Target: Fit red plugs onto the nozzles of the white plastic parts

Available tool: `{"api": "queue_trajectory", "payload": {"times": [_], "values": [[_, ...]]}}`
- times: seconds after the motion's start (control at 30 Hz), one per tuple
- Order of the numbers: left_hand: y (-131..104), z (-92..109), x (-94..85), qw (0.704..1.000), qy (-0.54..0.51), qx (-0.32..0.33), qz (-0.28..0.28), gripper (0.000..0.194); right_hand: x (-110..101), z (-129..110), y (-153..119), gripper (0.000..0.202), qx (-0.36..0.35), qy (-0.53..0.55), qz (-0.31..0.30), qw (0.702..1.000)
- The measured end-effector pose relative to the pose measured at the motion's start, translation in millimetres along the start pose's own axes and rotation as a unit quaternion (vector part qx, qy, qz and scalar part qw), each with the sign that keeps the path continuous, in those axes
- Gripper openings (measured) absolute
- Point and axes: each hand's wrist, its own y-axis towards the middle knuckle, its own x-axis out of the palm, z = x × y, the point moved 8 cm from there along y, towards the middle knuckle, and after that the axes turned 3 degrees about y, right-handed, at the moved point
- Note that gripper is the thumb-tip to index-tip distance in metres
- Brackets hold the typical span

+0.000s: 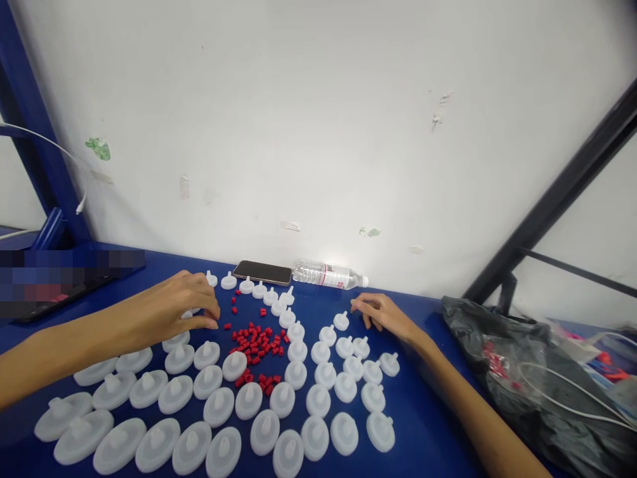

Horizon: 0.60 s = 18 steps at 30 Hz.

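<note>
My left hand [196, 302] is over the left part of the blue table, its fingers curled and thumb close to the fingertips; whatever lies between them is hidden. White discs with short stems [206, 355] sit below it, partly covered by the hand. Small red pieces [256, 342] form a loose pile to its right, ringed by more white discs [297, 350]. On the right, my right hand [375, 312] hovers low with bent, slightly parted fingers and nothing visible in them. Its nearest disc [341, 321] stands just left of and below the fingertips.
A phone [263, 272] and a clear bottle [328, 275] lie along the wall. At right, a black plastic bag [527, 392] holds clear packaging beside a white cable. A dark flat device [64, 302] is at far left, near a blue frame post [44, 113].
</note>
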Motion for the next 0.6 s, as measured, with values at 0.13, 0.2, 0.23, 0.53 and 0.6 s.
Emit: {"api": "queue_trajectory", "payload": {"times": [0.13,0.2,0.23,0.53,0.6], "values": [[-2,-7,4.8,1.0,-0.001,-0.014,-0.017,0.017,13,-12,-2,0.056,-0.023,0.098,-0.066,0.993],[-2,-9,7.0,1.0,0.001,-0.017,-0.024,0.014,18,-15,-2,0.054,-0.027,0.125,-0.085,0.988],[-2,-10,8.2,0.999,0.002,-0.019,-0.026,0.013,21,-16,-2,0.053,-0.03,0.135,-0.091,0.986],[-3,-13,18.0,0.999,0.018,-0.007,-0.025,0.008,28,-17,1,0.057,-0.033,0.169,-0.099,0.98],[-4,-10,18.8,1.0,0.021,0.001,-0.018,0.012,29,-17,0,0.055,-0.029,0.163,-0.101,0.981]]}}
